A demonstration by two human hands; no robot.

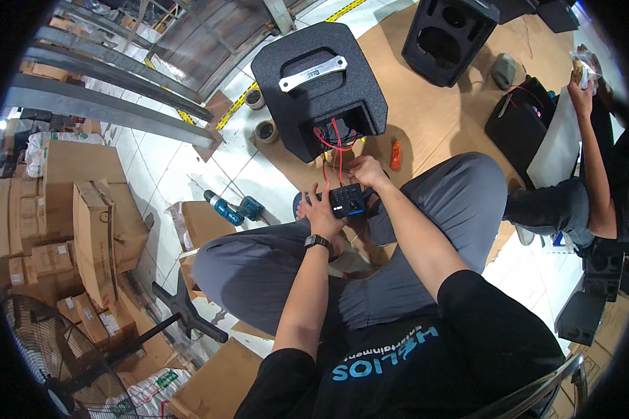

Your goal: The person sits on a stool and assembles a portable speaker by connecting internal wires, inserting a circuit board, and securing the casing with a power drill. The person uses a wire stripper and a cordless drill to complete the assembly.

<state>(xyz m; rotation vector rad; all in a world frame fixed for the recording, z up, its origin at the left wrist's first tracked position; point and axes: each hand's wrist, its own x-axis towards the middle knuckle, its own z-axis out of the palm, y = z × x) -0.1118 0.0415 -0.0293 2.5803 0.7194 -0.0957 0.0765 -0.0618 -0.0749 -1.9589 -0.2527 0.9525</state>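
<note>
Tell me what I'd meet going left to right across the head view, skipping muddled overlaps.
Black fan guard, teal cordless drill, person's left hand, person's right hand, small orange object, upper black cabinet with cut-outs, co-worker's hand.

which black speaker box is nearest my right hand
The black speaker box with the silver bar handle, just beyond your right hand, red wires coming out of it. The others, including the one with round cutouts, lie farther right.

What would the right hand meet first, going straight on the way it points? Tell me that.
Going straight on, the right hand would most likely first meet the red wires running from the opening in the black speaker cabinet; it may be touching one now, as depth is unclear.
</note>
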